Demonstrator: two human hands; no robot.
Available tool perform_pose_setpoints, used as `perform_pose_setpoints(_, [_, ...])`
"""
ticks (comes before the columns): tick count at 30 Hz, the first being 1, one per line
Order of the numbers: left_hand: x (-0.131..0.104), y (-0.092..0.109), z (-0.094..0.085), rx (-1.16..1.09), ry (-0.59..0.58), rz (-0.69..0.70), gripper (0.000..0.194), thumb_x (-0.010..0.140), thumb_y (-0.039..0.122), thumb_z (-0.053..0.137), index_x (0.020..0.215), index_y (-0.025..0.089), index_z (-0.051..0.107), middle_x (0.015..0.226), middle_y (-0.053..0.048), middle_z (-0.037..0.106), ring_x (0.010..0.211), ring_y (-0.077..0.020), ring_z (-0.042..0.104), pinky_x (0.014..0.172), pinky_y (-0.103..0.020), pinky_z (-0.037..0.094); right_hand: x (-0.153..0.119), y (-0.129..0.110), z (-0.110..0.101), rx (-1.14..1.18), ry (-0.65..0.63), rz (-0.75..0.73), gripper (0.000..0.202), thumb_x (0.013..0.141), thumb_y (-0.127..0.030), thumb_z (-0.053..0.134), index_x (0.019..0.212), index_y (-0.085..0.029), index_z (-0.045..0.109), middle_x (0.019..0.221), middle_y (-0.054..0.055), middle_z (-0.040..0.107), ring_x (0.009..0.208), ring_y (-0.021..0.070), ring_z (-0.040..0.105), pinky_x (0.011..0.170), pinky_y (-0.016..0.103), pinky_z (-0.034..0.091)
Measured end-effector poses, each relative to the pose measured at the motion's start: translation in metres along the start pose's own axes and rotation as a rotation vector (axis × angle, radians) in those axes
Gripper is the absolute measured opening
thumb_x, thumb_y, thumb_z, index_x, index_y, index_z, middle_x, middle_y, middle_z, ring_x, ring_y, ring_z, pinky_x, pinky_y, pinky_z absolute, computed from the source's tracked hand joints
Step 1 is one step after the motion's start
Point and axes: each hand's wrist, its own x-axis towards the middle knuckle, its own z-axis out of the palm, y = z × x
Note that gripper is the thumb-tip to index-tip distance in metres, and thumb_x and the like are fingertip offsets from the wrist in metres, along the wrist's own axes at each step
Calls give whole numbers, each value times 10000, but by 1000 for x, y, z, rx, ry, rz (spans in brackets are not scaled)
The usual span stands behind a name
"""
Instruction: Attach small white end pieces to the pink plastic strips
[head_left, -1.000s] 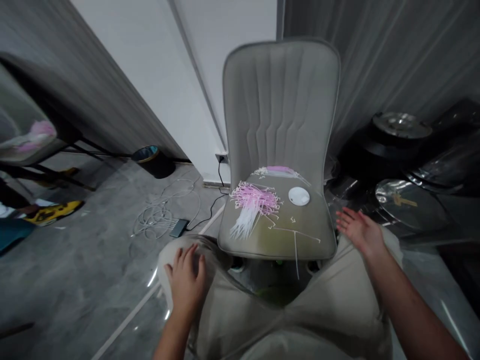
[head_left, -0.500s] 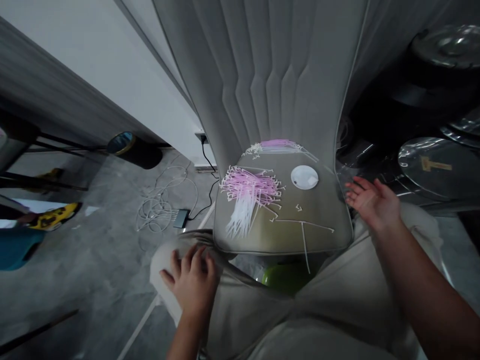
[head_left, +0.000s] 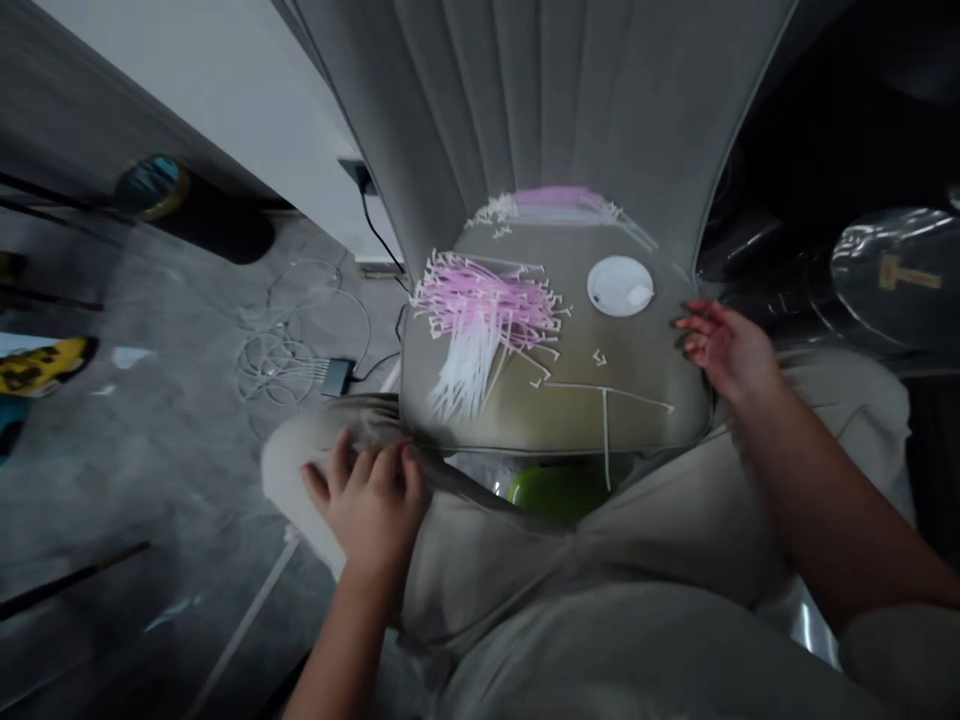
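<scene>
My left hand [head_left: 375,495] rests on the left knee of the light trousers with its fingers spread, holding nothing. Beside the right edge of the grey chair seat [head_left: 570,425], my right hand [head_left: 731,345] is raised, palm turned up, fingers loosely bent and apart, with nothing in it. A pile of thin pink and white plastic sticks [head_left: 487,300] with small branched ends covers the seat's left side. Single white sticks joined in a T [head_left: 606,430] lie at the front, one reaching past the edge. A small white round dish [head_left: 619,285] is nearest my right hand.
Another row of pink and white sticks [head_left: 562,205] lies against the chair back. Coiled white cables [head_left: 285,365] and a dark box [head_left: 337,377] are on the floor at left, near a black cylindrical bin [head_left: 217,225]. A round clear lid [head_left: 911,270] stands at right.
The head view has tilted and come closer, so the chair sits higher in the picture. My right hand's fingers have curled a little more; the left stays on the knee. The sticks have not moved.
</scene>
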Motion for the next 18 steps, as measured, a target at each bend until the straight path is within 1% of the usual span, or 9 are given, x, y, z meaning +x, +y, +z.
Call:
perform_pose_setpoints(3, [5, 6, 2, -120, 23, 44, 204, 927, 287, 541, 1063, 215, 674, 988, -94, 718, 1290, -314, 528, 1164, -585, 198, -5, 2, 8, -101, 35, -90, 204, 895, -317, 479, 913, -206, 649, 694, 3, 687, 448, 95, 526, 364, 199, 334])
perform_pose_setpoints(4, [7, 10, 3, -197, 5, 59, 218, 927, 293, 549, 1100, 219, 658, 1059, -93, 704, 1239, -290, 568, 1168, -564, 216, -7, 3, 11, -124, 42, -112, 205, 900, -304, 473, 907, -202, 651, 692, 1, 685, 454, 90, 527, 375, 198, 337])
perform_pose_setpoints(6, [13, 23, 8, -416, -58, 92, 251, 936, 313, 536, 1151, 214, 621, 1143, -84, 672, 1154, -238, 606, 1104, -463, 361, -12, 6, 15, -175, 44, -177, 197, 900, -281, 475, 889, -194, 651, 683, -1, 679, 465, 83, 531, 405, 197, 359])
perform_pose_setpoints(7, [18, 32, 12, -533, -99, 137, 267, 949, 316, 509, 1177, 210, 599, 1126, -77, 667, 1101, -210, 620, 1020, -394, 445, -14, 7, 17, -207, 44, -217, 188, 895, -273, 484, 883, -192, 652, 683, 0, 678, 470, 83, 536, 419, 200, 371])
perform_pose_setpoints(8, [23, 42, 15, -605, -124, 189, 287, 951, 324, 501, 1199, 206, 585, 1127, -78, 659, 1078, -202, 619, 968, -361, 478, -17, 9, 18, -244, 45, -258, 175, 889, -271, 496, 878, -192, 652, 683, 0, 678, 470, 85, 538, 428, 206, 379])
perform_pose_setpoints(11, [43, 76, 25, -602, -161, 401, 330, 949, 323, 493, 1228, 172, 585, 1171, -108, 637, 1077, -228, 594, 937, -377, 486, -26, 18, 22, -384, 79, -395, 132, 870, -272, 546, 876, -204, 660, 685, -4, 674, 459, 98, 538, 434, 233, 378])
perform_pose_setpoints(13, [55, 95, 32, -539, -145, 479, 353, 961, 312, 462, 1258, 162, 581, 1170, -118, 632, 1057, -247, 582, 904, -400, 483, -36, 26, 28, -522, 100, -561, 130, 885, -290, 560, 893, -221, 670, 709, -7, 673, 508, 112, 563, 487, 256, 417])
perform_pose_setpoints(15, [63, 106, 38, -487, -130, 505, 361, 966, 305, 445, 1257, 151, 593, 1158, -125, 628, 1032, -255, 575, 873, -403, 479, -49, 36, 38, -725, 48, -767, 157, 916, -322, 551, 944, -240, 681, 785, 5, 687, 650, 144, 619, 623, 300, 485])
perform_pose_setpoints(18, [70, 112, 45, -456, -114, 489, 338, 962, 303, 450, 1187, 137, 639, 1130, -125, 622, 1020, -258, 570, 868, -405, 468, -69, 50, 59, -1096, -196, -979, 207, 943, -331, 519, 1044, -248, 679, 955, 48, 700, 895, 210, 637, 836, 388, 492])
